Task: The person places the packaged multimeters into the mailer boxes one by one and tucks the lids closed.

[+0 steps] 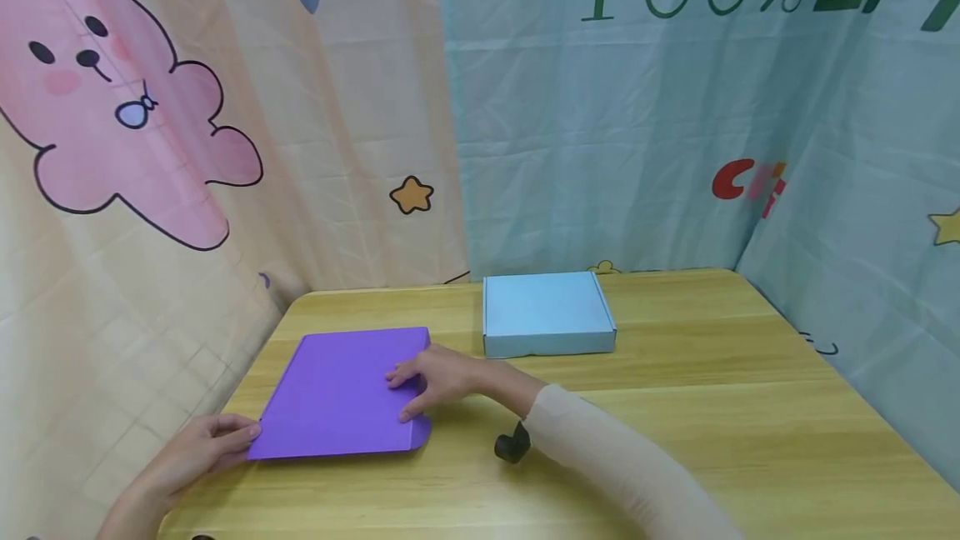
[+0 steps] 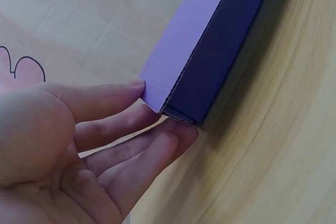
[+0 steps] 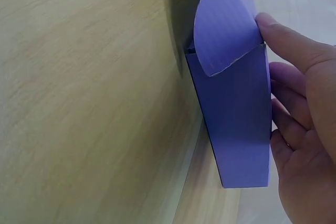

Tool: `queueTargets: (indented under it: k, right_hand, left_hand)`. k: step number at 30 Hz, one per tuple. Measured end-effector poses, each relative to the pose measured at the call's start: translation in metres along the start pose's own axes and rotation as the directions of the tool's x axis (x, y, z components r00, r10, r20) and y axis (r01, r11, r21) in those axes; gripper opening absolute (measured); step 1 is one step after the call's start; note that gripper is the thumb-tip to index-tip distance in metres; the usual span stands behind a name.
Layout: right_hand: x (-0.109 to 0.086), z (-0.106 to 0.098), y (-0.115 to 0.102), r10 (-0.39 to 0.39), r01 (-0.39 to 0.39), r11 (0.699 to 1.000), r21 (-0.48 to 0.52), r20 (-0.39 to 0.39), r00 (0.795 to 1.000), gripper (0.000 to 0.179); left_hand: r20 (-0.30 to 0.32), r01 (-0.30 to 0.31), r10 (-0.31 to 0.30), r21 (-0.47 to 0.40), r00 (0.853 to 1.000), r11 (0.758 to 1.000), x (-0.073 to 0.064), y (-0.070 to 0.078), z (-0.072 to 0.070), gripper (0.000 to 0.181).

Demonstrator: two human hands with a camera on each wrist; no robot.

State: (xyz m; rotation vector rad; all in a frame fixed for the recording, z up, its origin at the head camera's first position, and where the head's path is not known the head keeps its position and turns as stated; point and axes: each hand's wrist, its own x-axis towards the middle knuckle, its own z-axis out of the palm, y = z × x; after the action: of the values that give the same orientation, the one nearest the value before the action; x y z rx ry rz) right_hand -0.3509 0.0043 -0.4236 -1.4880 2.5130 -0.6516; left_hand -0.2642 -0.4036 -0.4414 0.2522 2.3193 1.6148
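Note:
A flat purple cardboard box (image 1: 337, 390) lies on the left side of the table. At its near left corner my left hand (image 1: 198, 452) pinches the edge, the thumb above and the other fingers (image 2: 142, 177) lower at the corner. My right hand (image 1: 442, 377) rests on the top along the right side, its thumb and fingers spread and lightly bent. A rounded side flap (image 3: 228, 30) sticks out at the near right corner, close to the right thumb (image 3: 286, 40). The inside of the box is hidden.
A closed light blue box (image 1: 551, 315) stands at the back of the wooden table (image 1: 675, 407), right of the purple one. Beneath the right forearm shows a small black object (image 1: 512, 444). Printed curtains (image 1: 585, 123) hang behind the table and at both sides.

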Motion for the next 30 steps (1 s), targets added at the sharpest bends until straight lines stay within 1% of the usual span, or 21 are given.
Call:
queueTargets:
  k: [3, 5, 7, 9, 10, 13, 16, 17, 19, 21, 22, 23, 24, 25, 26, 27, 28, 29, 30]
  right_hand:
    - [-0.002, 0.0, 0.0, -0.019, 0.019, 1.0, -0.024, -0.018, 1.0, 0.055]
    - [-0.004, -0.001, 0.0, -0.021, 0.02, 0.999, -0.034, -0.031, 0.999, 0.054]
    - [-0.007, -0.003, 0.0, -0.004, 0.002, 1.0, -0.031, -0.051, 0.999, 0.051]
    - [-0.011, -0.006, 0.001, 0.019, -0.02, 1.0, -0.009, -0.075, 0.997, 0.048]
    - [-0.014, -0.007, 0.001, 0.028, -0.028, 1.0, 0.002, -0.085, 0.996, 0.047]
    - [-0.021, -0.011, 0.003, 0.038, -0.034, 0.999, 0.035, -0.108, 0.993, 0.047]
    - [-0.028, -0.014, 0.005, 0.033, -0.027, 0.998, 0.049, -0.111, 0.993, 0.047]
    - [-0.03, -0.015, 0.005, 0.038, -0.031, 0.998, 0.063, -0.108, 0.993, 0.046]
    - [-0.035, -0.015, 0.006, 0.055, -0.046, 0.995, 0.086, -0.103, 0.993, 0.044]
    - [-0.042, -0.013, 0.005, 0.078, -0.068, 0.992, 0.11, -0.093, 0.993, 0.042]
    - [-0.045, -0.012, 0.005, 0.091, -0.08, 0.99, 0.12, -0.091, 0.992, 0.041]
    - [-0.048, -0.01, 0.004, 0.106, -0.094, 0.987, 0.133, -0.089, 0.99, 0.04]
    - [-0.051, -0.008, 0.005, 0.116, -0.103, 0.985, 0.14, -0.091, 0.989, 0.039]
    - [-0.053, -0.005, 0.005, 0.129, -0.115, 0.982, 0.147, -0.095, 0.987, 0.037]
    - [-0.055, -0.003, 0.005, 0.149, -0.132, 0.978, 0.162, -0.099, 0.984, 0.037]
    - [-0.057, 0.0, 0.004, 0.168, -0.148, 0.972, 0.182, -0.104, 0.98, 0.036]
    - [-0.058, 0.004, 0.003, 0.189, -0.165, 0.965, 0.202, -0.105, 0.976, 0.035]
    - [-0.06, 0.007, 0.002, 0.211, -0.183, 0.956, 0.229, -0.101, 0.972, 0.035]
    - [-0.061, 0.011, 0.001, 0.231, -0.2, 0.946, 0.255, -0.097, 0.968, 0.035]
  left_hand:
    - [-0.019, -0.022, 0.022, 0.046, 1.0, 0.999, 0.0, 0.001, 0.001, 0.034]
    - [-0.047, -0.044, 0.051, 0.13, 0.998, 0.991, -0.001, 0.003, 0.003, 0.036]
    - [-0.08, -0.066, 0.088, 0.239, 0.993, 0.969, -0.001, 0.006, 0.004, 0.037]
    - [-0.115, -0.066, 0.11, 0.333, 0.987, 0.941, 0.0, 0.009, 0.006, 0.038]
    - [-0.121, -0.07, 0.124, 0.373, 0.985, 0.925, 0.0, 0.011, 0.007, 0.039]
    - [-0.148, -0.081, 0.161, 0.438, 0.976, 0.895, 0.002, 0.016, 0.01, 0.044]
    - [-0.172, -0.108, 0.221, 0.5, 0.96, 0.859, 0.005, 0.023, 0.013, 0.049]
    - [-0.187, -0.111, 0.238, 0.516, 0.953, 0.849, 0.006, 0.026, 0.014, 0.051]
    - [-0.208, -0.147, 0.298, 0.535, 0.931, 0.832, 0.008, 0.03, 0.017, 0.051]
    - [-0.212, -0.213, 0.378, 0.544, 0.901, 0.812, 0.011, 0.032, 0.022, 0.048]
    - [-0.206, -0.255, 0.424, 0.549, 0.882, 0.796, 0.012, 0.032, 0.025, 0.045]
    - [-0.196, -0.3, 0.476, 0.561, 0.858, 0.771, 0.014, 0.032, 0.027, 0.042]
    - [-0.181, -0.344, 0.527, 0.578, 0.831, 0.74, 0.016, 0.031, 0.03, 0.041]
    - [-0.16, -0.374, 0.568, 0.605, 0.808, 0.703, 0.018, 0.032, 0.033, 0.04]
    - [-0.135, -0.391, 0.595, 0.635, 0.793, 0.666, 0.019, 0.031, 0.035, 0.039]
    - [-0.109, -0.402, 0.609, 0.658, 0.786, 0.637, 0.021, 0.031, 0.037, 0.038]
    - [-0.092, -0.402, 0.614, 0.677, 0.784, 0.616, 0.022, 0.03, 0.038, 0.038]
    - [-0.073, -0.403, 0.611, 0.688, 0.789, 0.603, 0.024, 0.03, 0.039, 0.037]
    - [-0.064, -0.396, 0.599, 0.693, 0.798, 0.603, 0.025, 0.029, 0.039, 0.036]
